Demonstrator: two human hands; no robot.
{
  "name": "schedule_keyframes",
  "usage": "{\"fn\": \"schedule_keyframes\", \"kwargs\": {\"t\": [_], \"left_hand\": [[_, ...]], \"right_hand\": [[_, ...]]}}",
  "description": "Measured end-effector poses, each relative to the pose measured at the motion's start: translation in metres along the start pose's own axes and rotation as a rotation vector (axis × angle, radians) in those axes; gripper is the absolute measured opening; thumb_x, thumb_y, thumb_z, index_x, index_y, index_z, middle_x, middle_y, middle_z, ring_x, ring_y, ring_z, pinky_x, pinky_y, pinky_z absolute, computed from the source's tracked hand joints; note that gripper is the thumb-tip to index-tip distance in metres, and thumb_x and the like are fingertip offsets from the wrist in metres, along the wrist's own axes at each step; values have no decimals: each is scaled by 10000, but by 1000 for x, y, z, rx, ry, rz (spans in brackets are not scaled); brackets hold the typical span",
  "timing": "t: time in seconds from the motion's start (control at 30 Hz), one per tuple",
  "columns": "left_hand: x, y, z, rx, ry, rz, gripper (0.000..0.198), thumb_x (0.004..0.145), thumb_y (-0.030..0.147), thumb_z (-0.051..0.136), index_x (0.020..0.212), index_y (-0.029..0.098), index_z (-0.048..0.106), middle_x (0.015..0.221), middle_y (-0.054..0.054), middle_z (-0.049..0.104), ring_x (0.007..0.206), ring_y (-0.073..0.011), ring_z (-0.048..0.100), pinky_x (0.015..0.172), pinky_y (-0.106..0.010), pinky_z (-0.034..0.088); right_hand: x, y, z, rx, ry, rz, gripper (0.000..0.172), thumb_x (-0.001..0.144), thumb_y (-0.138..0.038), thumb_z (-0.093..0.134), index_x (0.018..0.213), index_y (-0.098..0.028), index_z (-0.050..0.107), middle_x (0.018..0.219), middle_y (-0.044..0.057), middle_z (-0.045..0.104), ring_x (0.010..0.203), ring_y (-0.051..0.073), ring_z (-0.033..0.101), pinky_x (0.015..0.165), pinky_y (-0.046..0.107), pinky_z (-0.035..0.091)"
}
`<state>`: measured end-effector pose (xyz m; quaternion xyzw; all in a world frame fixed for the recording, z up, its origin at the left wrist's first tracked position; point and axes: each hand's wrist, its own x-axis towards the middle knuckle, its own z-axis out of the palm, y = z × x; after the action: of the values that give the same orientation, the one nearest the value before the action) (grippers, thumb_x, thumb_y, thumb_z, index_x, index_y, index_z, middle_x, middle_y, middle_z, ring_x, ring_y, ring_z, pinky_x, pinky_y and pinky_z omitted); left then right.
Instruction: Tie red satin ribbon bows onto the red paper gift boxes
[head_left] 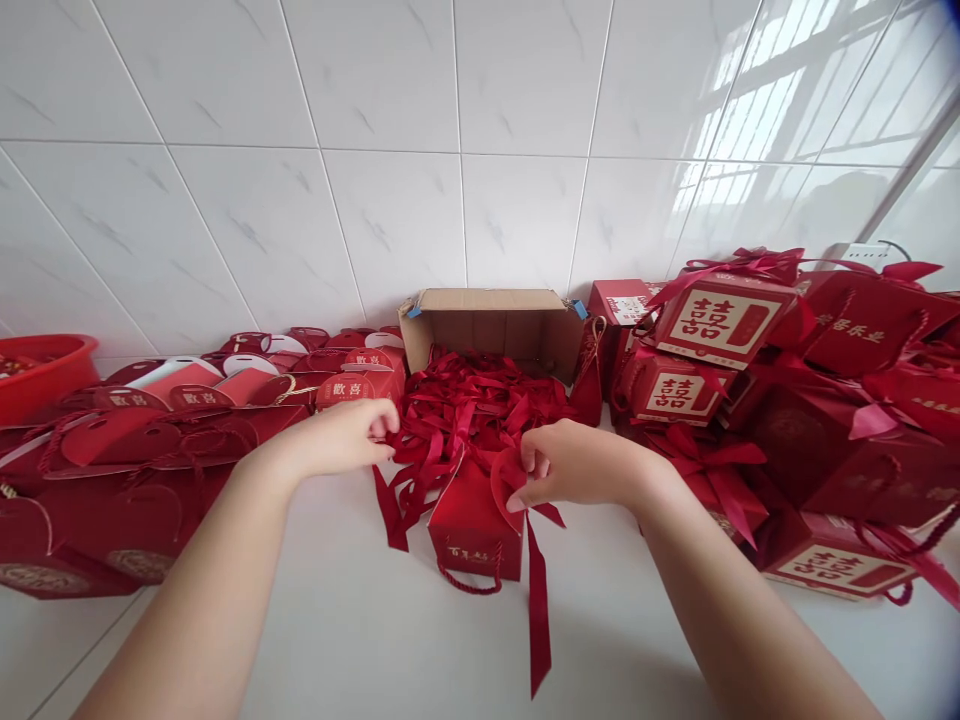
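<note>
A small red gift box (474, 528) with a cord handle stands on the white floor in front of me. My right hand (570, 465) is closed in a pinch on a red ribbon (537, 590) whose tail trails down past the box. My left hand (351, 437) is closed, its fingertips pinching a strand at the left edge of a heap of red ribbons (472, 410). The heap spills out of an open cardboard box (487, 325) lying on its side against the tiled wall.
Flat, unfolded red boxes (150, 430) are stacked at the left, with a red plastic basin (41, 372) behind them. Finished red boxes tied with bows (720, 330) pile up at the right. Bare white floor (390, 640) lies between my arms.
</note>
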<state>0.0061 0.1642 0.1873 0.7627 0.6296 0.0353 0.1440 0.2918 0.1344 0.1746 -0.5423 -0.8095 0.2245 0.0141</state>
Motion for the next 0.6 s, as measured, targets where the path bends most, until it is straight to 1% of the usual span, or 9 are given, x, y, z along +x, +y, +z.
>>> {"fn": "schedule_keyframes", "kwargs": {"t": [0.07,0.1,0.17,0.23,0.3,0.37,0.43,0.5,0.6], "left_hand": [[-11,16,-3,-80,-172,137,366,725,447,587,1056,290,588,1120,-12,639,921,-209,618,735,-271,477],[-15,23,-3,-104,-227,172,389,749,466,574,1099,298,573,1161,-6,625,944,-202,613,757,-266,475],[-21,36,-3,-111,-259,202,367,778,477,552,1091,286,568,1145,-7,627,899,-193,610,740,-268,469],[-20,43,1,-91,-251,222,286,792,449,539,1000,257,581,1051,-8,642,814,-180,592,688,-266,453],[-15,45,5,-77,-259,261,191,798,399,527,867,227,576,928,-3,636,755,-167,558,646,-259,430],[-9,42,8,-103,-279,300,162,804,366,521,774,208,542,834,1,612,729,-157,538,633,-252,417],[-6,38,8,-177,-314,310,183,809,376,534,759,201,513,783,4,597,721,-151,545,637,-245,422],[-6,33,4,-244,-357,277,213,802,403,560,775,200,502,739,7,588,693,-146,556,627,-243,432],[-9,26,-3,-243,-367,216,247,777,425,602,768,199,502,706,13,561,634,-132,538,590,-238,427]], "right_hand": [[7,3,1,23,-2,-26,432,634,-583,714,813,-219,564,848,19,655,673,164,580,480,251,356],[9,5,1,39,-22,-56,404,646,-559,715,794,-217,559,832,12,654,666,154,574,482,246,356],[12,7,0,84,-72,-137,320,689,-485,704,740,-209,550,787,-4,643,653,133,558,492,233,359],[13,8,-2,123,-120,-212,253,732,-406,673,690,-197,537,738,-15,625,634,115,539,497,222,357],[13,8,-5,142,-152,-237,234,745,-360,653,659,-188,520,709,-17,610,610,105,528,484,216,351],[12,9,-8,150,-165,-223,227,734,-337,652,650,-184,507,693,-16,607,597,107,535,467,211,349],[10,12,-11,174,-162,-198,220,721,-321,655,656,-186,494,680,-18,605,593,111,550,456,204,357],[8,17,-14,211,-157,-193,218,714,-306,656,665,-190,478,662,-26,597,581,107,550,448,196,357],[4,23,-19,248,-153,-208,190,708,-298,673,718,-192,516,635,-41,577,545,89,515,447,190,335]]}}
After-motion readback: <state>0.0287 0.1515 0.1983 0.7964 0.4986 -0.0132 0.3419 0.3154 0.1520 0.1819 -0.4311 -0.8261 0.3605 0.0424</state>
